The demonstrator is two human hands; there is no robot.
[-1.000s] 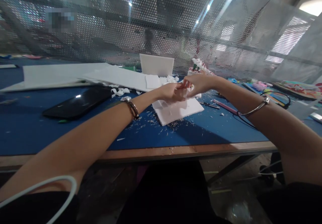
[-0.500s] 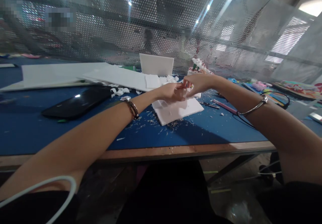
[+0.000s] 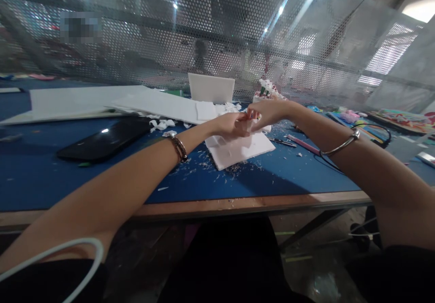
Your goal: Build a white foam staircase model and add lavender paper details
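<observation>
Both of my hands meet above a thick white sheet (image 3: 243,151) on the blue table. My left hand (image 3: 231,125) comes in from the left with its fingers curled together. From the right, my right hand (image 3: 267,112) bends down, its fingers pinched against those of the left. Whatever lies between the fingertips is too small and blurred to make out. Small pale shavings are scattered around the white sheet. A dark pen (image 3: 282,142) lies just right of the sheet, and beside it is a pink stick-like tool (image 3: 304,144).
A black phone-shaped slab (image 3: 103,139) lies at left. Behind it are large white boards (image 3: 84,101); white scraps (image 3: 162,124) lie nearby. An upright white panel (image 3: 211,88) and a white-and-red decorated piece (image 3: 268,90) stand at the back. Colourful materials (image 3: 353,116) sit at right.
Hardly anything differs. Both hands stay together over the white sheet, with only slight finger movement.
</observation>
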